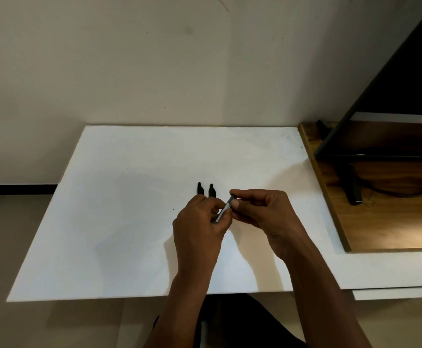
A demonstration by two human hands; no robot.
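Observation:
A slim grey pen (226, 208) is held tilted above the white table (129, 209), between both hands. My left hand (199, 229) grips its lower end with curled fingers. My right hand (262, 212) pinches its upper end between thumb and fingers. Two black pens lie side by side on the table just beyond my left hand, one on the left (199, 188) and one on the right (211, 190); their near ends are hidden behind my fingers.
A dark wooden board (393, 222) with a black metal frame (350, 177) lies at the table's right side. A plain wall (179, 71) stands right behind the table. The floor shows at left and below the front edge.

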